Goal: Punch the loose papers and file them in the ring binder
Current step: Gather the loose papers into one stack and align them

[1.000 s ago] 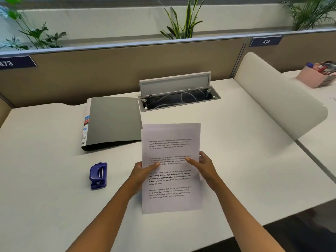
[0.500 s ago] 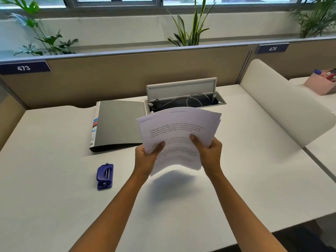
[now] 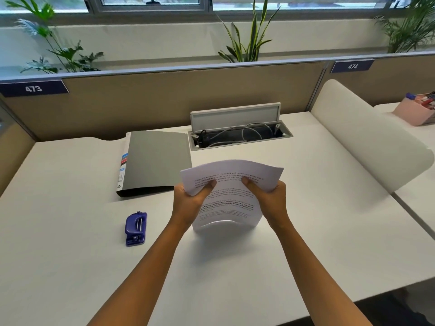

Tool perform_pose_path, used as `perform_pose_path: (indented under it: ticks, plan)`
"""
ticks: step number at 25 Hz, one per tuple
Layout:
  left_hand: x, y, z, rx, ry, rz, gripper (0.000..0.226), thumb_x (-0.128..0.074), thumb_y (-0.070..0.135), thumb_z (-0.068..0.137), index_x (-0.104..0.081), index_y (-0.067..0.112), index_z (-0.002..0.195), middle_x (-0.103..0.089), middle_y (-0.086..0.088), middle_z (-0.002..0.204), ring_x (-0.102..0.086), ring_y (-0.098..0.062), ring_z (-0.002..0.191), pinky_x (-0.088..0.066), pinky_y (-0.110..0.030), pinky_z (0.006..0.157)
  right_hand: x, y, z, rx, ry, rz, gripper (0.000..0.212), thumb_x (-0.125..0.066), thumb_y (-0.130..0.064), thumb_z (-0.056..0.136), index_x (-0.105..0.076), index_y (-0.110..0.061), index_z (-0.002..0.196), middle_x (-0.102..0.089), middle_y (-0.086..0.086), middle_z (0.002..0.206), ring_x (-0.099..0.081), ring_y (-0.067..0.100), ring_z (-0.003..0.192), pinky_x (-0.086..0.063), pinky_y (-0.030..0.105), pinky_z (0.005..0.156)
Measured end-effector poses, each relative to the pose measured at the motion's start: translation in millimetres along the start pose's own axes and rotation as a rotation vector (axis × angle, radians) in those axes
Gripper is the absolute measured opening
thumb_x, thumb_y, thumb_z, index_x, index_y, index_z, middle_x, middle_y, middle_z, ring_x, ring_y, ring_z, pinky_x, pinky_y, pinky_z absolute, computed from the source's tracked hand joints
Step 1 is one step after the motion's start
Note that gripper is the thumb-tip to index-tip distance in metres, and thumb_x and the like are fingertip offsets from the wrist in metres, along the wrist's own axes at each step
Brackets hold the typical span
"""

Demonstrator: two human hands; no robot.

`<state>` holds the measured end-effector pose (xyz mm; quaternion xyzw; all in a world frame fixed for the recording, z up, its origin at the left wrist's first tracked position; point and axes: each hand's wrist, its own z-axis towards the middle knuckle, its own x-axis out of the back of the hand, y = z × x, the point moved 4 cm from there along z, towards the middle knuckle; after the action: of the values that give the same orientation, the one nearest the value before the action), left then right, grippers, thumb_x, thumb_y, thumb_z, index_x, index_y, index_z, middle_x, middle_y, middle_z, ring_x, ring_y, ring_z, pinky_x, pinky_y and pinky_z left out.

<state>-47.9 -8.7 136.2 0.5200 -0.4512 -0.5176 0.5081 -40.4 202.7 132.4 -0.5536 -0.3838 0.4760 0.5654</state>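
Note:
A stack of printed white papers (image 3: 229,201) stands on its bottom edge on the desk, bowed forward at the top. My left hand (image 3: 190,201) grips its left side and my right hand (image 3: 270,198) grips its right side, thumbs on the front sheet. A closed grey ring binder (image 3: 157,158) lies flat to the left behind the papers. Left of my left forearm, a small blue hole punch (image 3: 136,228) sits on the desk.
An open cable tray (image 3: 240,135) with wires is set into the white desk (image 3: 58,231) behind the papers. A curved white divider (image 3: 367,137) borders the right side. A pink box of pens (image 3: 416,111) stands on the neighbouring desk. A tan partition runs along the back.
Both hands lifted the papers off the desk, then brought them down upright so the bottom edge now rests on the desk. The binder and punch stayed put.

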Motion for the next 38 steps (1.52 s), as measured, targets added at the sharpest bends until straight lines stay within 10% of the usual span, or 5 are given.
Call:
perform_pose_path:
  ticks: [30, 38]
  plan:
    - [7.4, -65.1, -25.4, 0.2, -0.048, 0.026, 0.039, -0.083, 0.012, 0.074, -0.068, 0.032, 0.104, -0.075, 0.006, 0.099, -0.073, -0.018, 0.086, -0.06, -0.026, 0.066, 19.2, 66.5, -34.0, -0.141, -0.099, -0.028, 0.037, -0.081, -0.003, 0.077, -0.071, -0.015, 0.11, -0.078, -0.004, 0.099, -0.075, 0.02, 0.088, -0.061, 0.029, 0.068]
    - [20.7, -76.7, -25.0, 0.344, -0.029, 0.027, 0.028, -0.083, 0.018, 0.078, -0.072, 0.019, 0.103, -0.078, -0.001, 0.097, -0.076, -0.018, 0.084, -0.061, -0.028, 0.066, 17.3, 74.1, -28.5, -0.211, -0.184, -0.138, 0.023, -0.063, -0.026, 0.096, -0.072, -0.006, 0.105, -0.078, 0.007, 0.097, -0.076, 0.024, 0.087, -0.062, 0.038, 0.074]
